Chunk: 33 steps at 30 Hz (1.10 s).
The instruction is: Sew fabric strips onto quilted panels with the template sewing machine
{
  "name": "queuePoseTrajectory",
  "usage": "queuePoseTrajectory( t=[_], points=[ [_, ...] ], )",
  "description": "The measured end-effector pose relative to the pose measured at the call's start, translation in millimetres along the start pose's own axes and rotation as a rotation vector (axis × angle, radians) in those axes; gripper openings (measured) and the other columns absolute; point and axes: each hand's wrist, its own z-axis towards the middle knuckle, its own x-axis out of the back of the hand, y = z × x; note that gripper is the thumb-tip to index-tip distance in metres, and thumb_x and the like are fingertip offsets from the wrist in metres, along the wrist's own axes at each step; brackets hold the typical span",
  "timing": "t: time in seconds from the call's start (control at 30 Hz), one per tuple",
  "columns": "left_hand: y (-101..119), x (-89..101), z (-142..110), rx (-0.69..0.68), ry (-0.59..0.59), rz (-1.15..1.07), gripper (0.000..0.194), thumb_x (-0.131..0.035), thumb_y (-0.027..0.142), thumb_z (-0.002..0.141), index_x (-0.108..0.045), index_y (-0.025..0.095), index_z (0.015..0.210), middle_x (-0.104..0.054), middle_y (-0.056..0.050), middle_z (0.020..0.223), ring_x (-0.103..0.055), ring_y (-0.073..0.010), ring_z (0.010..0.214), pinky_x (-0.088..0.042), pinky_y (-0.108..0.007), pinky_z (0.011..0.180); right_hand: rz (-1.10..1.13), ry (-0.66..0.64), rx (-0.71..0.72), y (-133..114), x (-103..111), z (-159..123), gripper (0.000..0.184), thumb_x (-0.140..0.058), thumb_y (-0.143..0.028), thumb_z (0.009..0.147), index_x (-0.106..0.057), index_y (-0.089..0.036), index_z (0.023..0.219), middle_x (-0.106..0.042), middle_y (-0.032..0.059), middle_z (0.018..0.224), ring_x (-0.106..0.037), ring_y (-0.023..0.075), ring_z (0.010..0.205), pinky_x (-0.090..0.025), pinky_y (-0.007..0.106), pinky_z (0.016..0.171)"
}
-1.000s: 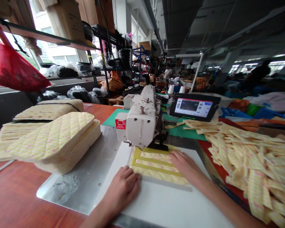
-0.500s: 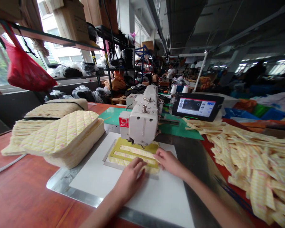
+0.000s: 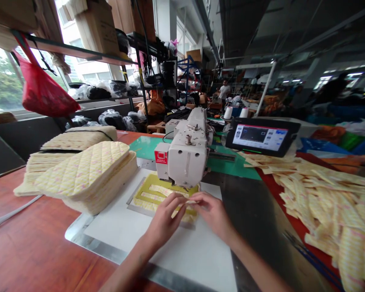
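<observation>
My left hand (image 3: pixel 166 217) and my right hand (image 3: pixel 208 213) meet with their fingertips over the end of a quilted yellow fabric strip (image 3: pixel 167 191). The strip lies on a quilted pale-yellow panel (image 3: pixel 167 215) inside the slots of a yellow sewing template (image 3: pixel 147 187). Both hands appear to pinch the strip. The template rests on a white board (image 3: pixel 158 243), just in front of the needle area of a white industrial sewing machine (image 3: pixel 185 156). The machine head hides the template's far part.
A stack of quilted pads (image 3: pixel 85 178) stands on the red table (image 3: pixel 33 239) at left. Many loose quilted strips (image 3: pixel 322 207) lie heaped at right. Behind the machine are a green mat (image 3: pixel 231 164), a control touchscreen (image 3: pixel 259 137) and thread cones (image 3: pixel 228 112). A co-worker (image 3: pixel 224 92) stands far back.
My hands have moved together, and their fingertips now meet over the strip's end. The strip's end looks raised from the template. The whole view has shifted slightly as my head turned.
</observation>
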Motion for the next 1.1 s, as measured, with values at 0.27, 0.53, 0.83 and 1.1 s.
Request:
queuePoseTrajectory(
  t=[0.27,0.53,0.83,1.1],
  points=[
    [3,0.2,10,0.211,0.069,-0.187,0.009,-0.06,0.025,0.098,-0.064,0.019,0.093,-0.07,-0.003,0.086,-0.066,-0.0141,0.076,-0.053,-0.025,0.074,0.388,0.041,-0.313,5,-13,3,0.03,-0.088,-0.044,0.072,-0.074,-0.023,0.087,-0.073,0.0007,0.085,-0.067,0.0171,0.079,-0.054,0.028,0.076],
    [-3,1.2,13,0.369,0.064,-0.425,0.02,-0.067,0.034,0.093,-0.065,0.016,0.084,-0.069,-0.005,0.082,-0.068,-0.0161,0.077,-0.056,-0.025,0.074,0.404,0.071,-0.308,3,-20,5,0.028,-0.086,-0.044,0.072,-0.069,-0.022,0.078,-0.063,-0.0026,0.073,-0.055,0.0135,0.066,-0.047,0.025,0.064],
    [0,2.5,15,0.326,0.042,-0.322,0.008,-0.069,0.022,0.089,-0.07,0.016,0.086,-0.074,-0.005,0.085,-0.069,-0.0163,0.079,-0.057,-0.027,0.078,0.366,0.03,-0.287,0,-8,1,0.022,-0.08,-0.043,0.08,-0.073,-0.022,0.084,-0.071,0.0012,0.087,-0.066,0.0176,0.082,-0.054,0.029,0.078],
    [-5,-2.9,14,0.425,0.109,-0.395,0.026,-0.076,0.035,0.085,-0.068,0.016,0.1,-0.074,-0.005,0.085,-0.071,-0.017,0.078,-0.06,-0.028,0.078,0.243,-0.004,-0.287,7,-5,6,0.038,-0.081,-0.056,0.078,-0.072,-0.02,0.087,-0.075,0.0033,0.084,-0.071,0.0199,0.081,-0.057,0.032,0.079]
  ],
)
